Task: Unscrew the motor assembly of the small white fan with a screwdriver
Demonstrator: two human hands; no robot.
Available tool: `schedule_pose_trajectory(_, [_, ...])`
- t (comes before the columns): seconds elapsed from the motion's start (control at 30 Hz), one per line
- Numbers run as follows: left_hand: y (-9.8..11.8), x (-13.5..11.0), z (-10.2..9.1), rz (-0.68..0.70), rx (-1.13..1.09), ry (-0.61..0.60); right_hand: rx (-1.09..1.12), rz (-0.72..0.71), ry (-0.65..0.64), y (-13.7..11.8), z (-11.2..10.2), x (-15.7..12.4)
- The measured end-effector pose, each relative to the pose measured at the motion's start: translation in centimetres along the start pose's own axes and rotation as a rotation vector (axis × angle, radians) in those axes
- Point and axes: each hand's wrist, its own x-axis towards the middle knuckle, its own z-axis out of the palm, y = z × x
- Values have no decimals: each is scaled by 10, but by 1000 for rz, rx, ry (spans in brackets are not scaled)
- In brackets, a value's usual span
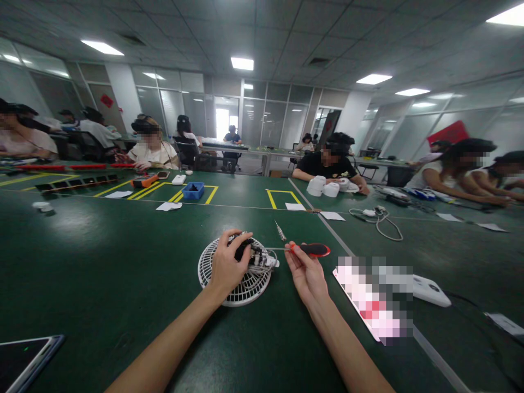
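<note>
Fan grille: the white round grille (pixel 245 292) lies flat on the green table (pixel 123 256), near the middle, just in front of the person
Motor: a dark motor (pixel 244 249) sits on the far part of the grille, with pale wires (pixel 262 266) bunched on its right side
Left hand: the left hand (pixel 227 265) is closed over the motor from the near left, fingers curled across its top, palm above the grille
Right hand: the right hand (pixel 305 275) pinches the red-handled screwdriver (pixel 311 250) between thumb and fingers, palm turned up, wrist low near the table
Screwdriver line: its thin shaft runs leftward, almost level, and the tip meets the motor's right side; the exact point is too small to tell
Doing it well: it looks wise to clamp the motor firmly with the left hand, hold the shaft straight in line with the screw, and keep the tip off the wires
Arms: both forearms reach in from the near edge and converge on the grille
Nearby: a second small screwdriver (pixel 280 231) lies just beyond; a phone (pixel 368 300) rests to the right
Far side: other people sit working at the table's far edge
</note>
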Motion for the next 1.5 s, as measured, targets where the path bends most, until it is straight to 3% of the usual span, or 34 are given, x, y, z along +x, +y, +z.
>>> schedule_pose_trajectory(0.47, [-2,-3,3,-6,48,7,-191,65,114,-1,3,-3])
schedule_pose_trajectory(1.3, [-4,-5,2,-19,62,49,-66,121,77,-9,4,0])
schedule_pose_trajectory(1.5, [-3,-4,1,-5,68,55,-149,85,60,-5,2,-2])
